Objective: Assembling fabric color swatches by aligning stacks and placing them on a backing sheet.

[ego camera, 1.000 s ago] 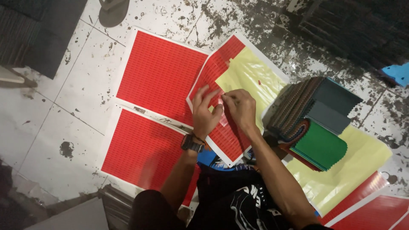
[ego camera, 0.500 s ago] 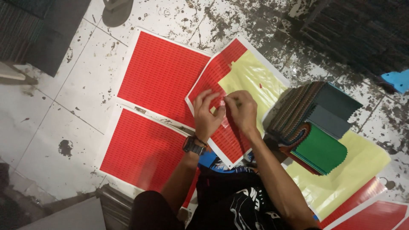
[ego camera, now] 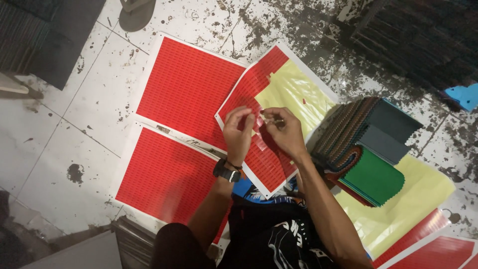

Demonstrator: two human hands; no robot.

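My left hand, with a black watch on the wrist, and my right hand meet fingertip to fingertip just above a partly peeled red sticker sheet. Together they pinch a small thin pale piece; what it is cannot be made out. The sheet lies on the floor in front of my knees. Its upper right part shows bare yellow backing, and the rest still carries rows of small red stickers.
Two full red sticker sheets lie to the left on the stained tile floor. A fanned stack of fabric swatches with green ones sits to the right on a yellow backing sheet. A sandal lies at the top.
Both hands have stayed together over the peeled sheet, with only small finger movements. The view has shifted slightly.
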